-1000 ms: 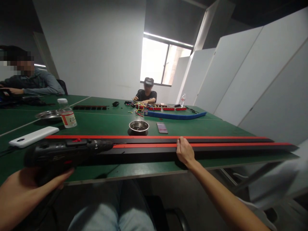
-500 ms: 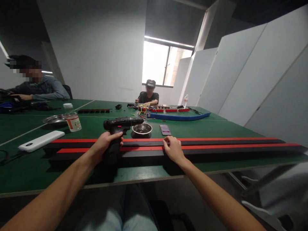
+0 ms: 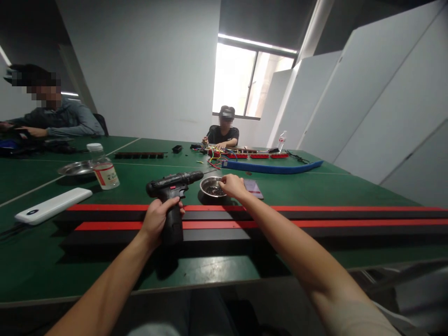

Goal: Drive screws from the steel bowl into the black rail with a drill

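Observation:
My left hand [image 3: 158, 220] grips the handle of a black cordless drill [image 3: 173, 183], held upright over two long black-and-red rails [image 3: 315, 219] that lie across the green table [image 3: 210, 266]. The drill's bit points right, toward a small metal bowl [image 3: 209, 183] of dark small parts. My right hand [image 3: 233, 185] reaches over the rails and hovers at the bowl's right rim, fingers curled together in a pinch. What they hold, if anything, does not show.
A phone [image 3: 255, 188] lies right of the bowl. A white power bank [image 3: 49, 205], a bottle [image 3: 103, 169] and a metal plate [image 3: 75, 168] sit at left. Two people work farther along the table, one beside a blue strip [image 3: 273, 167] and red parts.
My right hand left the near rail and reached forward to the metal bowl. My left hand brought the drill up from the table's near edge to stand over the rails.

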Action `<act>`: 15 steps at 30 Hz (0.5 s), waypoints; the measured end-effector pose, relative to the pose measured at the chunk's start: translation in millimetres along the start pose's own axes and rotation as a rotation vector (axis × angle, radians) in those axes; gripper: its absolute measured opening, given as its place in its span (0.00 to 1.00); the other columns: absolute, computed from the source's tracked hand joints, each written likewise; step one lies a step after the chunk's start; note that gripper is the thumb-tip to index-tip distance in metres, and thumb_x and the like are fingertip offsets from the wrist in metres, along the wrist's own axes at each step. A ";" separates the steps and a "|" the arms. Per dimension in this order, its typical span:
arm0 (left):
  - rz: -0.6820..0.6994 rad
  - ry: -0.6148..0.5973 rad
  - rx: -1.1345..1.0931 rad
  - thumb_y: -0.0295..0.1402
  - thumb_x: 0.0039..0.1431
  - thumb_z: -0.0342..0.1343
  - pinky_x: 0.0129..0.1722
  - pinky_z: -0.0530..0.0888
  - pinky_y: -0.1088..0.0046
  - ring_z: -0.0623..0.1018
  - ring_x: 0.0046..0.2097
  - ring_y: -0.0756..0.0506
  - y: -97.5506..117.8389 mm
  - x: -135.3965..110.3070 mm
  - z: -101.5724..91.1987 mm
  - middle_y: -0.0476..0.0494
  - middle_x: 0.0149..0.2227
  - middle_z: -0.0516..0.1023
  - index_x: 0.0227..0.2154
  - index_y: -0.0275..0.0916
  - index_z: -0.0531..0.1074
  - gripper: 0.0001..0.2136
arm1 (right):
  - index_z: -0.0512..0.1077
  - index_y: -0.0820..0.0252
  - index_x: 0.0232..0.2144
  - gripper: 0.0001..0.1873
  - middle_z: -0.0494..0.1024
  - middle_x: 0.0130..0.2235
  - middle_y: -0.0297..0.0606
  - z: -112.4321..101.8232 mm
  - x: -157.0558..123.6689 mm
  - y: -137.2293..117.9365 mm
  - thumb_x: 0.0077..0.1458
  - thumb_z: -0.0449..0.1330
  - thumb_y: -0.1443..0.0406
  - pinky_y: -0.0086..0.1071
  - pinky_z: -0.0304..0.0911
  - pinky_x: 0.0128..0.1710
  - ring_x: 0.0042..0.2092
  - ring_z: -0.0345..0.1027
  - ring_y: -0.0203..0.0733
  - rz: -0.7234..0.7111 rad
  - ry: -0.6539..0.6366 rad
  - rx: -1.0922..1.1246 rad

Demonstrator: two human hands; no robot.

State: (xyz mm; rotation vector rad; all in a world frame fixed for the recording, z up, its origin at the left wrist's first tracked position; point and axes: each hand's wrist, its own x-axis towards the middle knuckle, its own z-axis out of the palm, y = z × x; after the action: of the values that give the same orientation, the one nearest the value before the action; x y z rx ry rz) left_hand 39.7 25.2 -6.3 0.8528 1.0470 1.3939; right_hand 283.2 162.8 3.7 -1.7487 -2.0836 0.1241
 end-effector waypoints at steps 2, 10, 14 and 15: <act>0.020 0.027 -0.038 0.36 0.46 0.69 0.22 0.73 0.77 0.77 0.25 0.49 -1.6 2.0 1.2 0.45 0.25 0.78 0.28 0.32 0.75 0.13 | 0.81 0.59 0.34 0.14 0.82 0.40 0.51 5.6 12.4 -4.1 0.61 0.60 0.57 0.46 0.57 0.52 0.47 0.73 0.55 0.022 -0.055 -0.123; 0.011 0.044 -0.041 0.38 0.49 0.68 0.22 0.72 0.77 0.77 0.25 0.49 -4.8 -0.6 0.8 0.44 0.26 0.79 0.28 0.31 0.75 0.13 | 0.79 0.60 0.49 0.19 0.82 0.46 0.48 22.2 42.8 -5.2 0.56 0.64 0.58 0.35 0.64 0.45 0.45 0.76 0.51 -0.110 -0.321 -0.150; 0.002 0.035 -0.034 0.38 0.48 0.69 0.23 0.72 0.76 0.77 0.25 0.48 -3.4 -1.3 2.1 0.44 0.26 0.78 0.28 0.31 0.76 0.13 | 0.79 0.55 0.51 0.27 0.82 0.46 0.40 33.5 53.8 -2.8 0.46 0.68 0.70 0.29 0.65 0.39 0.42 0.75 0.46 -0.251 -0.545 -0.060; 0.003 0.031 -0.025 0.38 0.48 0.69 0.23 0.72 0.76 0.77 0.25 0.48 -3.1 -1.3 2.4 0.44 0.26 0.78 0.28 0.31 0.76 0.14 | 0.80 0.55 0.49 0.25 0.83 0.44 0.39 36.2 55.2 -2.7 0.45 0.68 0.71 0.29 0.65 0.38 0.41 0.75 0.45 -0.246 -0.574 -0.057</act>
State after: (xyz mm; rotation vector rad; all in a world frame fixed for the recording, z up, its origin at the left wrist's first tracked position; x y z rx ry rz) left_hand 43.2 24.1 -8.4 0.8170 1.0497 1.4240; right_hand 260.5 222.2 -14.2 -1.5980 -2.7088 0.5536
